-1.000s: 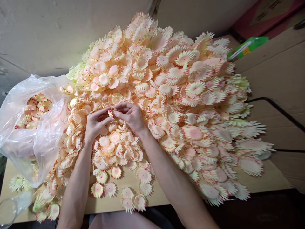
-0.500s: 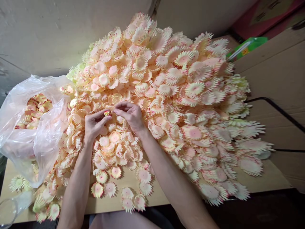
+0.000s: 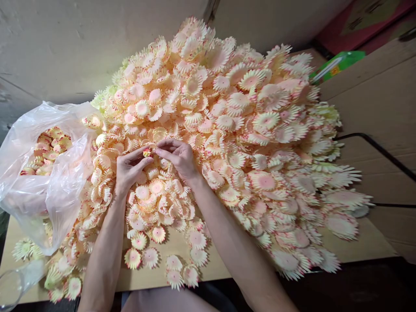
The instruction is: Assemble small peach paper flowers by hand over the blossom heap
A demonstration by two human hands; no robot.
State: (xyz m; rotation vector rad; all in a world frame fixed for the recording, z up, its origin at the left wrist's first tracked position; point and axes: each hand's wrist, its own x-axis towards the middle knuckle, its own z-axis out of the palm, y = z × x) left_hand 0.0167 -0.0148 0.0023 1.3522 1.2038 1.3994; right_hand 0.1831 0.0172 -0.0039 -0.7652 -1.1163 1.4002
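Tabletop (image 3: 364,247), lower frame, heaped with petal discs (image 3: 264,180); left hand (image 3: 131,167) pinches curled bloom (image 3: 147,152) mid-frame, likely against unrolling; right hand (image 3: 179,157) nearly closed, can't tell on what.

Head camera looks forward and down, seemingly close.

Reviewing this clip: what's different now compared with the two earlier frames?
Since the first frame, the left hand has shifted slightly left with the small curled petal piece, opening a little space from the right hand's fingertips; since the second, it has edged back right. Whether the right hand released anything is too small to tell. The petal heap and plastic bag stayed put.
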